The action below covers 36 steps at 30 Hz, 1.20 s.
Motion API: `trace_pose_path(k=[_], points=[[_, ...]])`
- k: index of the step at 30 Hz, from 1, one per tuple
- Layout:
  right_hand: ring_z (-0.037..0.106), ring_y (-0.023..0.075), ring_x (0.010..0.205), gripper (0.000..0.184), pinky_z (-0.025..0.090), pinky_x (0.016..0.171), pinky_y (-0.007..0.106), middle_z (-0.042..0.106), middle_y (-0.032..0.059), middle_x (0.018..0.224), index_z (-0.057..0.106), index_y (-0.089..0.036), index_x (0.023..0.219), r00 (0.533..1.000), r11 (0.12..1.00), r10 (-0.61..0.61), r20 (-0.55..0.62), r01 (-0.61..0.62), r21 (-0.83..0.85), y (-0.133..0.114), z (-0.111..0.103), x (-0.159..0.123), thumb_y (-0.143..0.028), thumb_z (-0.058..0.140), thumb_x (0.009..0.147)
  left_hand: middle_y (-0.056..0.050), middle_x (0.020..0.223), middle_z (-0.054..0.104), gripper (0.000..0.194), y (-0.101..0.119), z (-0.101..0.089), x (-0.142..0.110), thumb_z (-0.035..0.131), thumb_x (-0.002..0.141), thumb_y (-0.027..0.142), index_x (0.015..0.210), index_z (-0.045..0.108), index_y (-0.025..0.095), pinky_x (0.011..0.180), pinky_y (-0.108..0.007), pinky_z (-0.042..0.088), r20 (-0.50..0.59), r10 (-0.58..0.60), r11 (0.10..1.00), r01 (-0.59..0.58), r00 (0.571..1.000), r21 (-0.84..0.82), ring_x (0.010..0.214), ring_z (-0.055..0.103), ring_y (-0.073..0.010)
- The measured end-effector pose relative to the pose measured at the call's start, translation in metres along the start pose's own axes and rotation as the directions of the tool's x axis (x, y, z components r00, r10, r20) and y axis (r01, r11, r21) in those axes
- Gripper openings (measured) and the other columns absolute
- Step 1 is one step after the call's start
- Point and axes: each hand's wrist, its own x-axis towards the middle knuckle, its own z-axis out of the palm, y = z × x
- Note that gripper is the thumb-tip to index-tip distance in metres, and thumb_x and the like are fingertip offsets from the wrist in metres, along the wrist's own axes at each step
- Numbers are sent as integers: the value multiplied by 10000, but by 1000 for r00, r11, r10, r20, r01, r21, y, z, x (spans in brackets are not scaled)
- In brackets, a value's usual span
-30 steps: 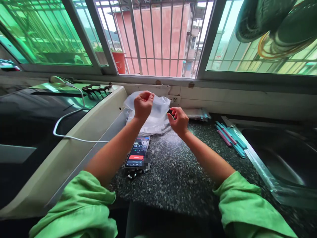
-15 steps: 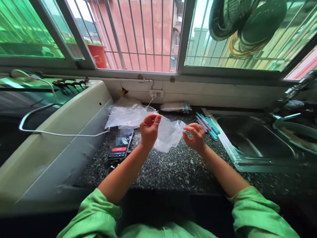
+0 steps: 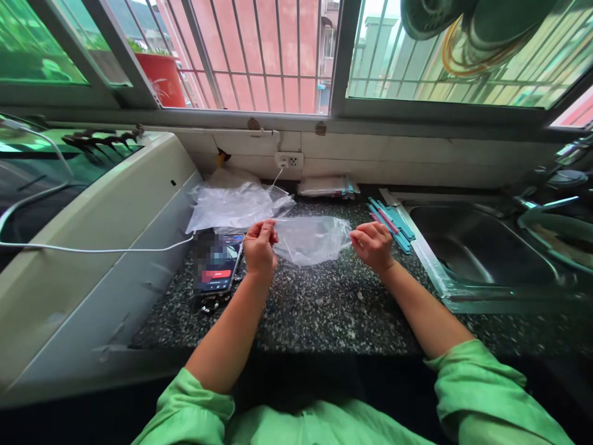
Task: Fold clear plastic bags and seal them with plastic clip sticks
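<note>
Speckled dark stone makes up the surface [image 3: 324,309] before you, running under a barred window across the top of the frame. Your left hand [image 3: 259,247] and right hand [image 3: 374,245] sit near the centre, each pinched shut on one end of a clear bag [image 3: 312,238] that stretches between them, held just above the surface. Your left hand's fingers close on the bag's left corner; your right hand's fingers close on its right edge.

Left of your left hand, a phone [image 3: 217,262] lies flat with its screen lit, a white cable [image 3: 92,250] running away from it toward the left edge. Behind it, a heap of clear plastic [image 3: 231,204] rests against the wall. Blue and pink strips [image 3: 391,219] lie just right of your right hand, beside the sink [image 3: 482,247] at centre right.
</note>
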Motion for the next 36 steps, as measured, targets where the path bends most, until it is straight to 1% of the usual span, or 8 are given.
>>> trace_pose_path(k=[8,13,18,21,25,30,33,36], points=[[506,148,698,107,395,686,284,599,7,690,620,-223,673,995,998,59,-84,-58,18,8,-1,0,-189,572,763,51,464,489,120,4,-2,0,606,654,144,550,549,156,378,-171,282,13,-88,996,89,996,-28,381,393,-28],[517,162,716,89,436,689,299,586,17,717,619,-236,724,981,981,178,-73,-171,97,11,-4,-2,-199,556,775,34,509,543,103,1,-3,0,618,649,149,561,565,160,398,-179,300,37,-3,999,2,999,48,396,405,-30],[518,163,697,86,443,681,312,579,19,704,609,-227,721,967,972,212,-144,-193,133,14,-5,-2,-193,551,774,26,524,540,90,-2,-7,3,596,685,185,598,593,159,425,-178,324,53,121,983,-127,991,130,423,410,-34],[521,174,715,101,441,711,339,573,29,710,606,-223,717,951,950,281,-126,-257,177,15,-7,-1,-189,534,780,40,519,505,78,-4,-10,5,556,702,178,718,632,168,440,-175,339,73,185,967,-195,980,163,441,416,-43],[526,197,763,115,437,767,391,565,36,739,611,-241,740,923,910,380,-56,-362,203,14,-11,0,-196,515,783,67,525,498,335,-6,-11,4,596,645,135,973,631,195,450,-172,341,220,137,929,-202,966,309,449,413,-50],[536,189,745,76,447,759,380,578,36,739,596,-230,774,901,875,429,-65,-396,279,11,-18,3,-225,521,782,30,553,573,146,-1,-12,-1,640,608,189,744,681,156,455,-170,354,254,64,893,-169,965,418,466,450,-55],[519,156,636,149,459,651,327,586,30,721,599,-190,878,832,756,549,83,-536,376,15,-16,2,-272,525,778,15,636,641,193,6,-25,-13,651,571,156,756,701,179,549,-189,434,264,67,891,-177,962,418,558,540,-86],[512,129,580,196,437,576,273,608,23,698,616,-154,881,738,634,514,436,-670,387,21,-10,-1,-276,550,741,-22,749,693,194,13,-51,-33,676,559,162,749,713,184,641,-235,490,281,-17,863,-128,959,488,689,616,-144]])
